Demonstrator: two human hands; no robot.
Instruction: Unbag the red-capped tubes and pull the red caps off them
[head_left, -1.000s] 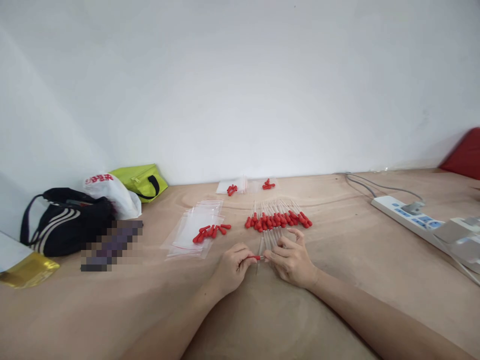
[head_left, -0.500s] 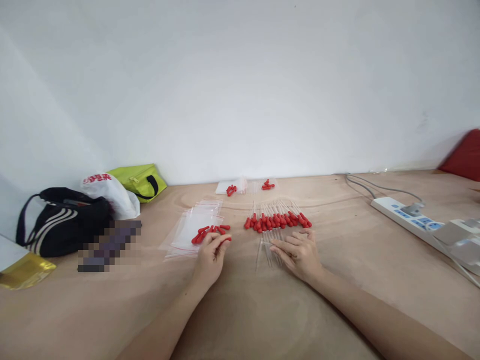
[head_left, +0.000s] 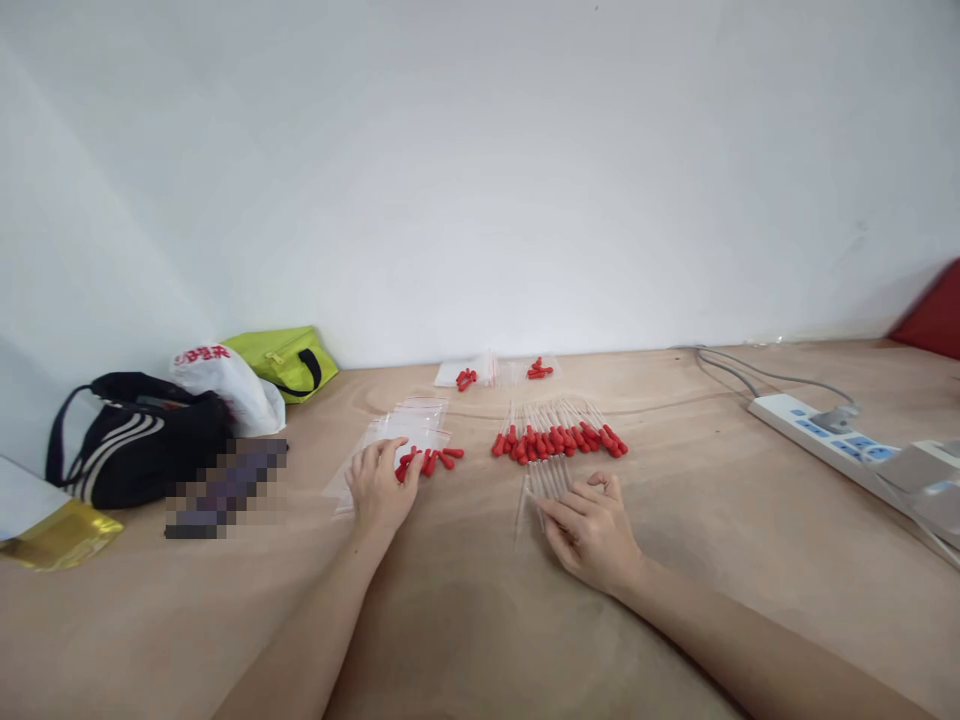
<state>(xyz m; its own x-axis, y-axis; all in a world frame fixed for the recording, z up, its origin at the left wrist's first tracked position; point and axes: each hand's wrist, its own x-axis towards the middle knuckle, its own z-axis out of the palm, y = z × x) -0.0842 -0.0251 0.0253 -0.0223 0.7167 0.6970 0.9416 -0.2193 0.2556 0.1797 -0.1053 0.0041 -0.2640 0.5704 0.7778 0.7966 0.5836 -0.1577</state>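
My left hand lies flat, fingers apart, on a stack of clear zip bags, its fingertips at a small heap of loose red rubber bulbs. My right hand rests on the table with fingers curled and thumb pinched at the near ends of several bare glass tubes. Just beyond the tubes lies a row of droppers with red bulbs fitted.
Two small bags holding red bulbs sit by the wall. At the left are a black striped bag, a white plastic bag and a green pouch. A white power strip with cables lies at the right.
My hands, which held one tube and bulb together, have parted. The left hand moved left and away to the loose bulbs and bags. The right hand stayed at the glass tubes.
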